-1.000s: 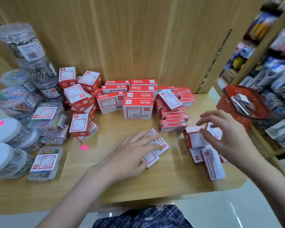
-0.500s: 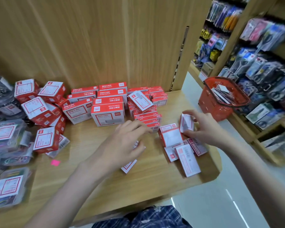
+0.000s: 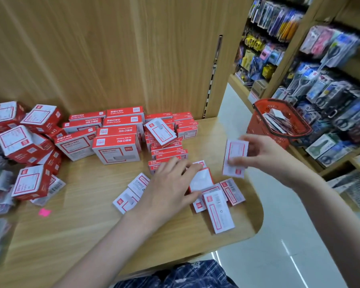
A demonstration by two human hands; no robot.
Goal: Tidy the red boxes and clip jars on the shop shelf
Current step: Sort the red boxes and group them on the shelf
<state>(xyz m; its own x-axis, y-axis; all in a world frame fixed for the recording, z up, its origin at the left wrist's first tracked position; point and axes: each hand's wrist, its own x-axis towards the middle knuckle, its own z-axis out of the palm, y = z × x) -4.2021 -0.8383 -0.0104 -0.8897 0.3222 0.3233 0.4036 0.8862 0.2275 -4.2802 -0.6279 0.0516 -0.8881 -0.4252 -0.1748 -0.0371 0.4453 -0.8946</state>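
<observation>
Wooden shelf point(image 3: 75, 231) — right hand point(image 3: 264, 156) pinches small box point(image 3: 235, 157), left hand point(image 3: 170, 188) flat.

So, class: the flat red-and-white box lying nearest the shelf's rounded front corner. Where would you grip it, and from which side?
Pinch the flat red-and-white box across its two long edges, coming straight down from above. It lies flat on the wooden shelf, label up, and its long right edge is free.

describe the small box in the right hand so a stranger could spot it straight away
Start at the red basket off the shelf's right end. Just left of it, the right hand pinches a small white box with a red frame. It alone is lifted off the wood.
</observation>
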